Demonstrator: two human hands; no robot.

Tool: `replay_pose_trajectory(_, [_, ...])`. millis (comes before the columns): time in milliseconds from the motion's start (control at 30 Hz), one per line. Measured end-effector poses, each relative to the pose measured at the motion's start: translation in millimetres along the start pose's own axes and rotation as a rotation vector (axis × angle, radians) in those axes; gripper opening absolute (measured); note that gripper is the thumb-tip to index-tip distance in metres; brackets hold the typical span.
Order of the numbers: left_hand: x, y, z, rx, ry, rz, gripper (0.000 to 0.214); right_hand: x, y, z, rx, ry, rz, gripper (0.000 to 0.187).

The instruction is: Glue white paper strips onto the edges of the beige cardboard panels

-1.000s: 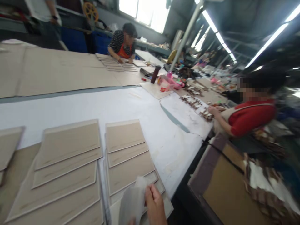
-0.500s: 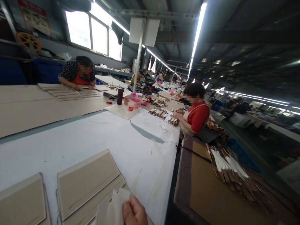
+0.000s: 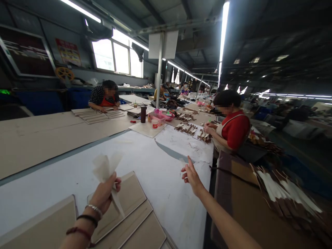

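Observation:
My left hand (image 3: 106, 192), with bracelets on its wrist, is closed around a bunch of thin, whitish, translucent sheets (image 3: 105, 166). They fan out above the fist, and one end hangs down below it. Under that hand lie overlapping beige panels (image 3: 136, 221) with dark edges, staggered on the table. My right hand (image 3: 192, 176) is raised over the white table surface, its index finger stretched forward and the other fingers loosely bent. A faint translucent scrap (image 3: 183, 161) shows by its fingertips; whether it touches them I cannot tell.
Another beige panel (image 3: 44, 224) lies at the lower left. A co-worker in red (image 3: 234, 129) stands at the table's right edge near brown-and-white strips (image 3: 190, 128). Farther back are a dark cup (image 3: 143, 114), a pink basket (image 3: 157, 118) and another co-worker (image 3: 105, 97).
Earlier only one hand showed, at the bottom edge, pinching the pale sheets over the panels. Now both hands are up in view, the sheets in my left. The view has turned left.

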State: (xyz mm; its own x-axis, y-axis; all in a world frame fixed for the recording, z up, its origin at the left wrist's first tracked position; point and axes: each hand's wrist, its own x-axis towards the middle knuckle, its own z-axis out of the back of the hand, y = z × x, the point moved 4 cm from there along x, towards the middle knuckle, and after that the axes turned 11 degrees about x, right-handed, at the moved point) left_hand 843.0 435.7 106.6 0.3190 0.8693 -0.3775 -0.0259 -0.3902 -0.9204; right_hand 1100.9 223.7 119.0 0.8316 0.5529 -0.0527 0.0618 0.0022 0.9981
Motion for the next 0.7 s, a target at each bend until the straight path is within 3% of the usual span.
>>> replay_pose_trajectory(133, [20.4, -6.6, -22.8, 0.041, 0.022, -0.03, 0.022, 10.3, 0.4, -14.3, -0.014, 0.045, -0.002, 0.065])
replay_pose_trajectory(267, [25.6, -11.0, -38.7, 0.071, 0.033, -0.045, 0.024, 12.6, 4.9, -18.9, -0.055, 0.055, 0.022, 0.063])
replay_pose_trajectory(533, [30.8, -18.9, -39.0, 0.149, 0.006, 0.0, 0.021, 22.1, -5.5, -7.1, -0.083, 0.035, 0.034, 0.06])
replay_pose_trajectory(700, [22.4, -8.3, -51.4, 0.171, 0.02, 0.064, 0.012, 23.3, -4.1, 1.1, -0.13, -0.016, -0.017, 0.057])
